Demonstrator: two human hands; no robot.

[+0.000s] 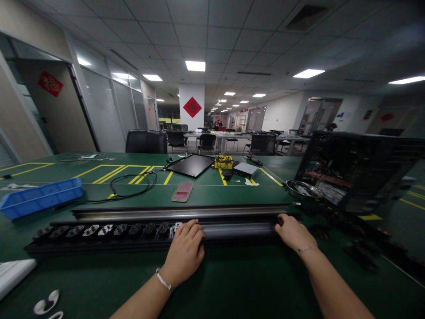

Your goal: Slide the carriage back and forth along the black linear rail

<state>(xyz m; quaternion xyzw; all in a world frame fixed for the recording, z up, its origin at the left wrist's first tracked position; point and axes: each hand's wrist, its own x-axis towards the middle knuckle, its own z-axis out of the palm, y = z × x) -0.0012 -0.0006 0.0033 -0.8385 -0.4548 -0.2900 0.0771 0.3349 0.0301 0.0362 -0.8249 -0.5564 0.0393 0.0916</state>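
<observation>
A long black power strip housing (239, 230) lies across the green table in front of me. Its left half holds a row of socket modules (106, 230), most dark and a few whitish. My left hand (186, 248) lies over the middle of the housing, fingers curled down onto a whitish socket module (175, 227) at the row's right end; the fingertips are partly hidden. Near the housing's right end, my right hand (294, 232) is closed with thumb and fingers on its edge. Behind it, running parallel, is a second long metal rail (179, 213).
A blue bin (41, 197) sits at left, with a black cable (133, 195) beside it. Farther back lie a flat black panel (191, 165), a yellow box (224, 162) and a grey box (245, 169). At right stand a metal bowl (303, 189) and an open computer case (358, 168).
</observation>
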